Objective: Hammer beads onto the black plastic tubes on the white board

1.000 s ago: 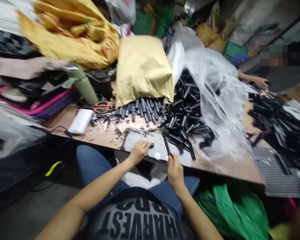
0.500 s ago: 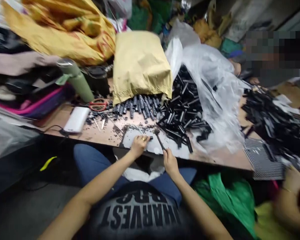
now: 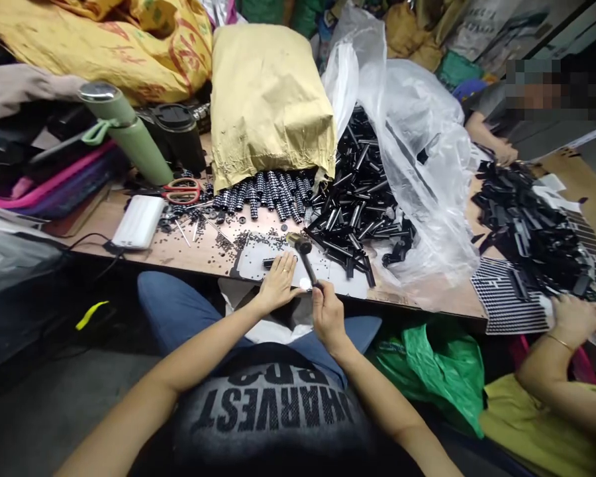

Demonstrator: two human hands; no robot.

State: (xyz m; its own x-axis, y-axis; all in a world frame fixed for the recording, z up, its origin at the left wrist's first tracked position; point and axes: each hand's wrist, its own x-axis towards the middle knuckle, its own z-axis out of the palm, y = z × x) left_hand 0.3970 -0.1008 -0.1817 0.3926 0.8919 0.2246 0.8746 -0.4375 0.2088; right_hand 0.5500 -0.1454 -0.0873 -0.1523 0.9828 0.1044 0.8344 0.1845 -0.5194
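Observation:
My left hand (image 3: 278, 283) lies with fingers stretched out over a short black tube (image 3: 268, 263) on a white board (image 3: 251, 248) at the table's front edge. Only the tube's left end shows clearly; the fingers cover the rest. My right hand (image 3: 328, 315) is closed around the dark handle of a small hammer (image 3: 308, 264). Its head, dark with a brass-coloured end, is raised just right of my left fingertips. Small black rings (image 3: 226, 242) are scattered beside the board. Behind it lie ribbed black tubes (image 3: 271, 192) and a heap of smooth black tubes (image 3: 352, 215).
A full yellow sack (image 3: 273, 99) and a clear plastic bag (image 3: 422, 132) stand behind the tubes. Left are scissors (image 3: 183, 191), a white power bank (image 3: 139, 222), and a green bottle (image 3: 134, 136). On the right, a co-worker's hands (image 3: 576, 321) are near a black pile (image 3: 536, 225).
My left hand has gone from pinching a small black piece to lying stretched out over the tube. The hammer has shifted slightly left and looks higher. The whole view has shifted a little.

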